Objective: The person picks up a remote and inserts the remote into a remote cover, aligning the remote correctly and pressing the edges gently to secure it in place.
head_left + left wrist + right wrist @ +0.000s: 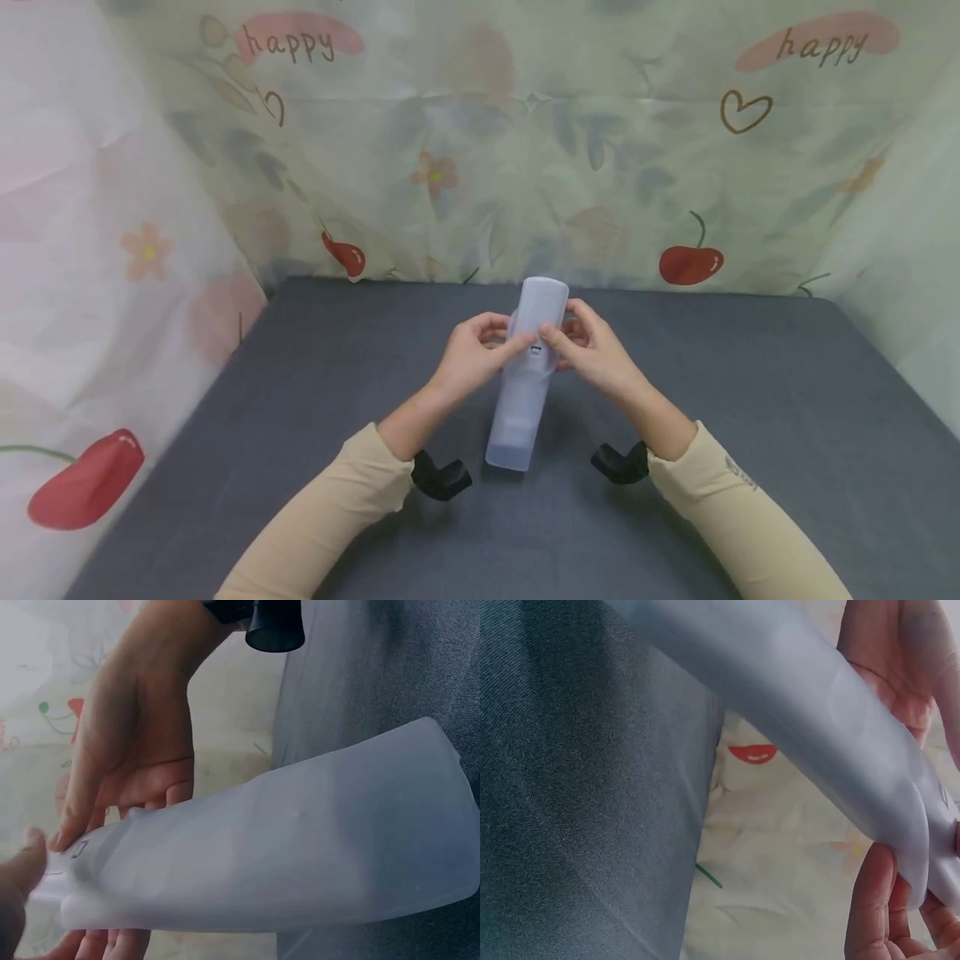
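Two sets of fingers (491, 320), left hand (465, 354) and right hand (603, 358), pinching a smooth, translucent case (522, 404), seemingly plastic, over woven cloth (337, 367)

Left hand (472, 357) gripping, right hand (602, 356) gripping, thumbs (519, 344) close

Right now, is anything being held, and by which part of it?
Yes, a container: the left hand and right hand grip opposite sides of its far half, seen from the head view; neither holds its near end.
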Available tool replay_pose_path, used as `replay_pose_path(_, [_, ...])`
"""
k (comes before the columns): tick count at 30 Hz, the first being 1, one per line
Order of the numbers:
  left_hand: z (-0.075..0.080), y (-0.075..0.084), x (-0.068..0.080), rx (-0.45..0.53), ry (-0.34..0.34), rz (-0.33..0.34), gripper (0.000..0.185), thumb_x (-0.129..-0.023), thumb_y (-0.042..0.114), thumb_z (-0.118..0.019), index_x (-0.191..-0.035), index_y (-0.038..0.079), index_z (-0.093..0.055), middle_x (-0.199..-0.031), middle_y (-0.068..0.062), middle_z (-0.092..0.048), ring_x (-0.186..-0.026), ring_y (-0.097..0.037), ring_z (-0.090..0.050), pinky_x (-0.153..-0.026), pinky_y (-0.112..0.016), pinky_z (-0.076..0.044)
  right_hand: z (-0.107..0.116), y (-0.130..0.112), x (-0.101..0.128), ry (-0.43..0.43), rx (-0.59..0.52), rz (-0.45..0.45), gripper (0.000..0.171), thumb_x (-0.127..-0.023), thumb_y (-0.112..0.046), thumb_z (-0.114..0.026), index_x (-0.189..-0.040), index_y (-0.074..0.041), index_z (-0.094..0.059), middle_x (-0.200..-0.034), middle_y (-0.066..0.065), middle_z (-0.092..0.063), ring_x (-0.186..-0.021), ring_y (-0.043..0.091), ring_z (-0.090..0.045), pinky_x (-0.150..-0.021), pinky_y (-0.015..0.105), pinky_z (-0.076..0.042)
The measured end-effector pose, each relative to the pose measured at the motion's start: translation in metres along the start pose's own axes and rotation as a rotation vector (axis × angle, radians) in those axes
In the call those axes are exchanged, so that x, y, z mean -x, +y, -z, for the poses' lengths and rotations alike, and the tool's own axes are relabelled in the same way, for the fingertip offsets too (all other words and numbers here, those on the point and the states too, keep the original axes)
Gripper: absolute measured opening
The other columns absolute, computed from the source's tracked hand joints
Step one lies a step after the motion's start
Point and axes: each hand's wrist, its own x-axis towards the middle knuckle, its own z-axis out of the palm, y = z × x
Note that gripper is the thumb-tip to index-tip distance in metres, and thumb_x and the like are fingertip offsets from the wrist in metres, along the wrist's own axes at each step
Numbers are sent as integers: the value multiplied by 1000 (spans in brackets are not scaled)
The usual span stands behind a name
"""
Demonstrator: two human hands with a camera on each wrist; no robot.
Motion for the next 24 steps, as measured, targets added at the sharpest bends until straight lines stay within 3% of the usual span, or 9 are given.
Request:
replay_pose_path(3, [-1, 0, 0, -53, -1, -30, 37, -82, 21, -72, -110, 1, -58, -106, -16, -67, -86, -21, -66, -70, -29, -54, 0, -1, 0, 10, -12, -5, 52, -94, -32, -56, -135, -8, -35, -118, 24, -57, -100, 25, -61, -76, 37, -55])
replay_pose_path(8, [0, 1, -1, -11, 58, -38, 36, -83, 18, -71, -111, -2, -57, -107, -19, -65, -81, -20, -66, -69, -28, -54, 3, 2, 4, 5, -80, -37, 53, -93, -28, -57, -135, -3, -34, -116, 22, -58, -89, 12, -63, -83, 38, -55])
replay_pose_path(13, [3, 0, -2, 6, 103, -59, 37, -84, 17, -70, -112, -3, -56, -108, -20, -65, -80, -23, -66, -69, -29, -54, 1, 8, 8, -24, -68, -59, 36, -93, -23, -57, -112, 7, -53, -93, 6, -63, -74, 7, -63, -80, 39, -56])
replay_pose_path(17, [3, -2, -2, -1, 88, -99, 38, -84, 16, -69, -115, -2, -57, -108, -21, -65, -80, -27, -67, -69, -30, -54, -3, 9, 10, 26, -70, -17, 29, -94, -20, -57, -101, 8, -55, -79, -1, -60, -69, 7, -61, -72, 30, -56])
replay_pose_path(24, [3, 0, 2, -93, 34, -176, 44, -88, 20, -66, -126, 2, -56, -110, -20, -66, -83, -31, -70, -69, -34, -57, -7, 4, 12, 116, -86, 35, 24, -93, -15, -57, -97, 9, -55, -71, -2, -57, -64, 5, -59, -66, 23, -54])
